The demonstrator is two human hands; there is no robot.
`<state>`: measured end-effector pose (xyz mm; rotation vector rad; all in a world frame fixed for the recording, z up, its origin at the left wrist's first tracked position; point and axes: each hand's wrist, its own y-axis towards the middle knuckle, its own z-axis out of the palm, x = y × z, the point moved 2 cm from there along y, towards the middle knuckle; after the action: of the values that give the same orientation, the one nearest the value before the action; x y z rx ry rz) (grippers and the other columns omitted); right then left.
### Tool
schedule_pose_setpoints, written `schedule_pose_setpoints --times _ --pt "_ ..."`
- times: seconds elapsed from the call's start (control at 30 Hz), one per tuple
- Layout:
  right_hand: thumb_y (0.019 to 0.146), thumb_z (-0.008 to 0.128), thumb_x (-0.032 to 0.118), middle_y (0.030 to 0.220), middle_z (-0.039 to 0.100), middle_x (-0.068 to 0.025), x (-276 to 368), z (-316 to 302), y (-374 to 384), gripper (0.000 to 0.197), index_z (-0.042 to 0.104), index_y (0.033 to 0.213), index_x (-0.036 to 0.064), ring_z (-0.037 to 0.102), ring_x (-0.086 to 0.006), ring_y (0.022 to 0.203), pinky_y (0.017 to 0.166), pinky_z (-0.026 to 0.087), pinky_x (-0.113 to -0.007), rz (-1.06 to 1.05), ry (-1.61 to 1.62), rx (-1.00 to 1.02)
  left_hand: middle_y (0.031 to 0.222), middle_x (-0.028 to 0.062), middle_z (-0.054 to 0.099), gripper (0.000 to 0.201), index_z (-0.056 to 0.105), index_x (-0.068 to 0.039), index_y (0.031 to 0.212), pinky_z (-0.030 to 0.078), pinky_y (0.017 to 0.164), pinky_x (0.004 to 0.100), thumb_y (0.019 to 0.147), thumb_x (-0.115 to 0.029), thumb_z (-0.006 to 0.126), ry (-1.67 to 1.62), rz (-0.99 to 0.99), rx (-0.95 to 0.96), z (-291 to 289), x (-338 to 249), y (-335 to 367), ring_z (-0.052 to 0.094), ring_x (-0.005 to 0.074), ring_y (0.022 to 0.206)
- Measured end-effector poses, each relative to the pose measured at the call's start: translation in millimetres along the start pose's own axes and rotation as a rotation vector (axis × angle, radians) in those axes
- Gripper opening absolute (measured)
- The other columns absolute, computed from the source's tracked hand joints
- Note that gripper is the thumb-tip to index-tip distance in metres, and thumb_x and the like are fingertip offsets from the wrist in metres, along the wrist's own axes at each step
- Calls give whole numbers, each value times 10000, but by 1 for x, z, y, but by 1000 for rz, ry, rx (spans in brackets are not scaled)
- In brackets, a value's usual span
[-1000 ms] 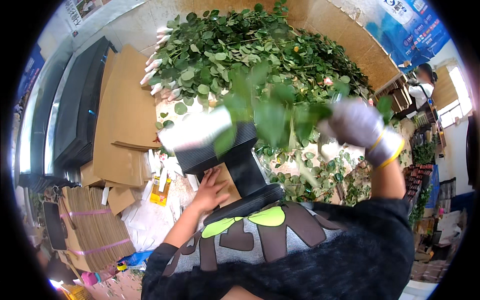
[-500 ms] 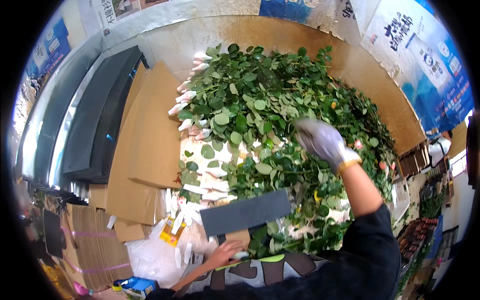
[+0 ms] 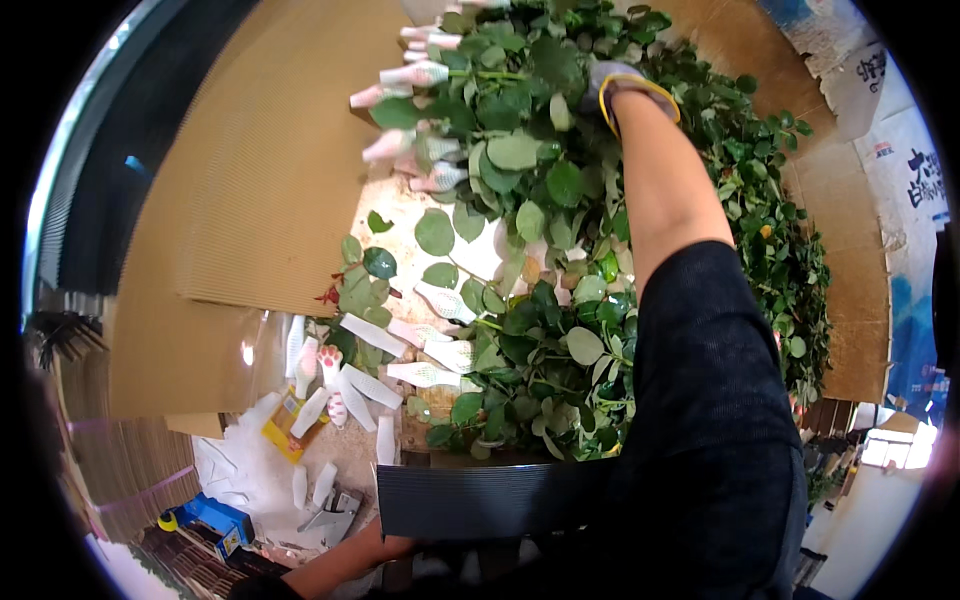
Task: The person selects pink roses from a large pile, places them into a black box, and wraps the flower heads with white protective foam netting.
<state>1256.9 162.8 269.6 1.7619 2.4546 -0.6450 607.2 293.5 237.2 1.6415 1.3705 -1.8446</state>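
Observation:
My right hand (image 3: 612,88), in a pale glove with a yellow cuff, reaches far into a heap of leafy rose stems (image 3: 565,185). Leaves hide its fingers, so I cannot see whether it grips any stem. White net-sleeved flower heads (image 3: 415,75) stick out along the heap's left side. More white-sleeved heads (image 3: 425,374) lie lower, beside a second leafy cluster (image 3: 540,350). My left hand (image 3: 388,546) is low at the front, mostly hidden behind a dark corrugated sheet (image 3: 480,500). Its fingers do not show.
A large brown cardboard sheet (image 3: 270,150) stands at the left. Loose white sleeves (image 3: 370,384), a yellow packet (image 3: 285,425), a stapler (image 3: 332,518) and a blue box (image 3: 215,520) lie front left. Cardboard (image 3: 845,290) walls the heap's right side.
The view has moved closer to the heap. My right arm has stretched farther forward, its hand now among the leaves. My left hand, visible before, is now mostly hidden by the dark sheet.

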Motion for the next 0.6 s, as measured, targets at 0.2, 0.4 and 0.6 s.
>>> schedule_pose_setpoints --times 0.2,0.4,0.6 --pt "820 493 122 988 666 -190 3 -12 -135 231 679 941 59 653 -344 913 801 524 -431 -50 87 -305 1282 109 520 543 493 -91 1310 396 976 380 801 -185 657 421 315 -100 4 9 15 502 292 1169" --pt "755 540 103 733 665 -125 13 -53 -288 91 626 781 93 652 -302 719 727 503 -405 -171 71 -646 1316 82 493 678 482 -119 1302 380 1005 391 681 -128 754 524 453 -121 5 29 26 462 283 1207" --pt "829 501 138 740 665 -67 1 -28 -310 134 633 808 123 643 -277 700 795 497 -402 -9 234 -922 1285 90 509 640 480 -122 1309 379 1010 399 718 -136 727 651 551 -102 1 28 29 472 296 1197"
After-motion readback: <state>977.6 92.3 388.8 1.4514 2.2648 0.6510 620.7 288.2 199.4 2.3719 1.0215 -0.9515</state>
